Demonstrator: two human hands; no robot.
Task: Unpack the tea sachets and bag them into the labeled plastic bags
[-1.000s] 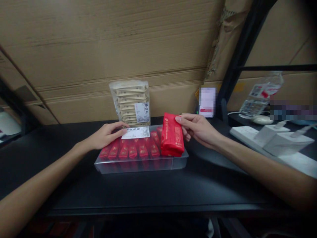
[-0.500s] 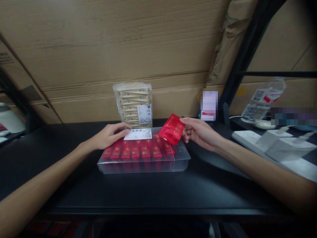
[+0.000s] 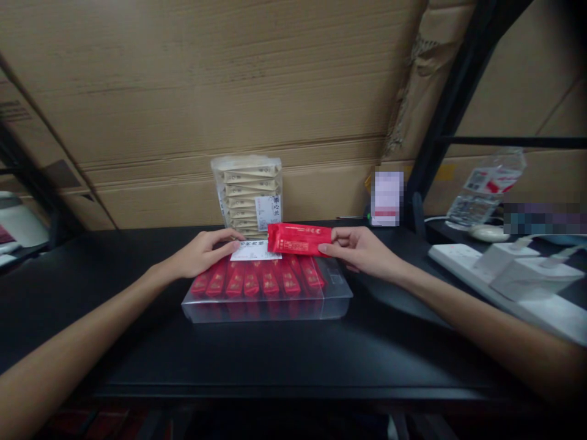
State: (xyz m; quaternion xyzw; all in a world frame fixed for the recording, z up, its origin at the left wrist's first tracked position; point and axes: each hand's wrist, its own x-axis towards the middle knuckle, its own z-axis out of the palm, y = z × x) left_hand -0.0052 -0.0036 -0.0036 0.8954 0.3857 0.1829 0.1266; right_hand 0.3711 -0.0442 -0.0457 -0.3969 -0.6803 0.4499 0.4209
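A clear plastic box [image 3: 270,310] filled with a row of red packets lies on the black table. My left hand [image 3: 204,252] rests on its upper left side, thumb and index finger at the edge of the white label [image 3: 255,250]; the fingers look closed on the box's edge. Pinched between the thumb and fingers of my right hand [image 3: 362,249] is a single red packet [image 3: 300,239], held level above the box's back right part. Behind the box stands a clear pack of cream packets [image 3: 243,189] with a white label.
Cardboard [image 3: 229,79] backs the black table [image 3: 293,360]. At the right are a white power strip [image 3: 458,260] with adapters, a water bottle [image 3: 483,189] and a white mouse [image 3: 488,232]. A white container [image 3: 21,220] stands far left.
My right hand has turned the red packet from tilted to nearly level, showing its other side, and the packet has moved left over the box. My left hand has barely moved.
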